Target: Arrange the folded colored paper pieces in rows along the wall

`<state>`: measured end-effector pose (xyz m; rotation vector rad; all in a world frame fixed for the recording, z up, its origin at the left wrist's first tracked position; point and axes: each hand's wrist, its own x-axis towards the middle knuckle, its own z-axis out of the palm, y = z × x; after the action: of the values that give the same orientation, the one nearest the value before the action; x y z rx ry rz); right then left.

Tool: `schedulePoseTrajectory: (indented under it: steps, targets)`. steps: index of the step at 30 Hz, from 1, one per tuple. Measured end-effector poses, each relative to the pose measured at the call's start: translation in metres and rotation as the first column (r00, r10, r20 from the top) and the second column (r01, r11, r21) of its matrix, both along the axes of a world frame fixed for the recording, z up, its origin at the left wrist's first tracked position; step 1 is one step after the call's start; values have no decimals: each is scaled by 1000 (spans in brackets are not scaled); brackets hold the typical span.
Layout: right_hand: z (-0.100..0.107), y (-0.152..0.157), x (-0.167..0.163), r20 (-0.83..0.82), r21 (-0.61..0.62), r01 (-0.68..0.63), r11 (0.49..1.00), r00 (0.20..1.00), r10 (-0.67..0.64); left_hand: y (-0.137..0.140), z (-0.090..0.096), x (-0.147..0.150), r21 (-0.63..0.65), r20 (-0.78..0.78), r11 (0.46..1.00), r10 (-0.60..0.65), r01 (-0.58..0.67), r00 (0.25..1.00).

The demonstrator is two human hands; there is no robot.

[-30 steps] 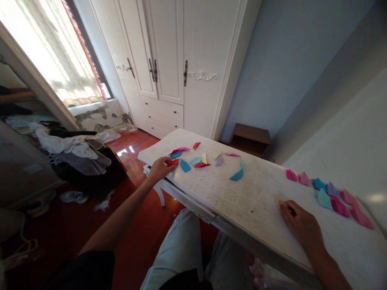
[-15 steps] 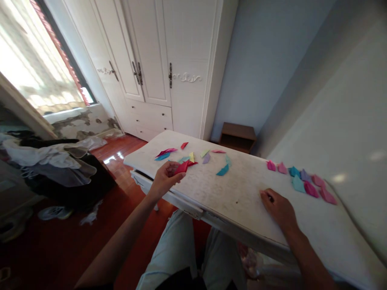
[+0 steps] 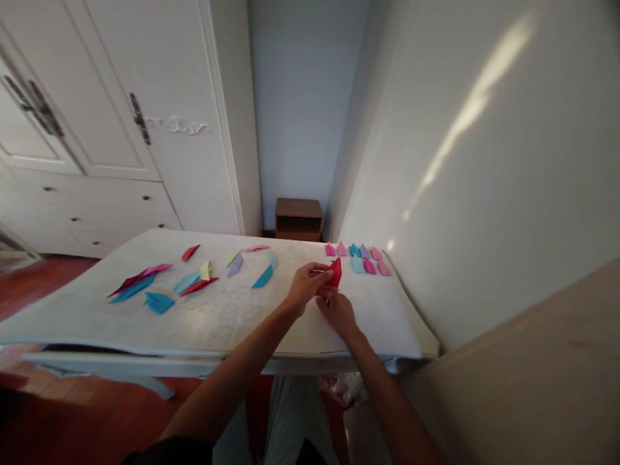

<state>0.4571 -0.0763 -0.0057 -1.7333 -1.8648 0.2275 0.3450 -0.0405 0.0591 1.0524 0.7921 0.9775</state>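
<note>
Above the right part of the white table, a red folded paper piece [image 3: 335,274] is pinched by my left hand [image 3: 310,284], thumb on its near face. Just below, my right hand [image 3: 338,314] has its fingers curled close against the paper's lower end. Whether they grip it is hidden. Behind the hands, small folded paper pieces in pink, teal and purple [image 3: 364,250] stand in two rows near the wall. Flat folded pieces lie scattered to the left, among them a blue one [image 3: 159,302], a red one [image 3: 199,287] and a teal one [image 3: 263,277].
The white table [image 3: 232,329] has an uneven surface, with a wall [image 3: 460,213] along its right side. A white wardrobe [image 3: 184,174] stands behind it on the left. Beyond the far edge sits a small brown cabinet [image 3: 299,208].
My view has turned right. My left hand has carried the red paper piece from the scattered pieces to the right, and my right hand has come up beside it.
</note>
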Motion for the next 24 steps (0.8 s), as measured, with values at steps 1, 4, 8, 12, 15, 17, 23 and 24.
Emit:
schedulePoseTrajectory:
  steps: [1, 4, 8, 12, 15, 17, 23, 24]
  targets:
    - [1, 0, 0, 3, -4, 7, 1000, 1000, -7, 9, -1, 13, -25, -38, 1000, -3, 2, 999]
    - [2, -1, 0, -6, -10, 5, 1000, 1000, -5, 36, -7, 44, -43, -215, 999, 6, -16, 977]
    - [3, 1, 1, -46, -15, -9, 1000, 999, 9, 68, -24, 72, -31, -372, 998, 35, -50, 928]
    - [1, 3, 2, -67, -5, -10, 1000, 998, 9, 88, -44, 85, 46, -559, 998, 58, -39, 827]
    - [-3, 5, 3, -91, 8, -3, 1000, 996, 4, 94, -53, 88, 158, -693, 987, 96, 20, 715]
    - [-4, 6, 3, -106, 5, 14, 1000, 994, -13, 96, -56, 89, 246, -755, 967, 147, 68, 639]
    - [-4, 5, 3, -86, 17, 11, 1000, 996, -9, 94, -57, 89, 449, -821, 868, 306, 214, 483]
    - [-4, 5, 3, -78, 16, 8, 1000, 997, -7, 93, -57, 89, 464, -826, 852, 319, 241, 465]
